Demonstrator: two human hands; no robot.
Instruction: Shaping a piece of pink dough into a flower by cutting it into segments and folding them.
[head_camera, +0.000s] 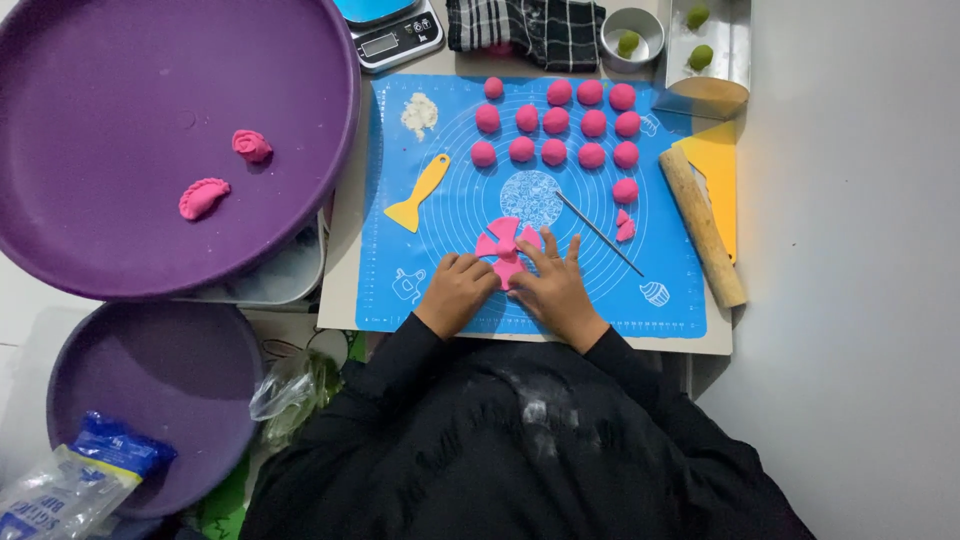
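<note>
**Pink dough shaping — mid-batch, one piece in hand**

While both hands sit on the mat, head view shows: left hand (458, 290) w/ fingers curled, tips pressing the lower-left edge of the flat pink dough disc cut into petal-like wedges (507, 245). Right hand (556, 285) w/ fingers spread and laid flat, tips touching the disc's right side. Neither hand grips or lifts it; contact only. Disc lies near the front-centre of the blue silicone baking mat (450, 120), just below a floured patch.

Done so far, judging by layout: two finished pieces on the large purple round tray (120, 60) — a pink dough rose (251, 145) and a pink crescent dumpling shape (203, 197).

Left: approx. sixteen pink dough balls (557, 120) in rows at the mat's far side, unshaped; small pink scraps (625, 226) beside them. So early in the batch.

Idle tools: yellow plastic scraper (418, 193), thin metal skewer (599, 233), wooden rolling pin (702, 225) at the mat's right edge. 2nd purple tray (150, 400) holds no dough.
</note>
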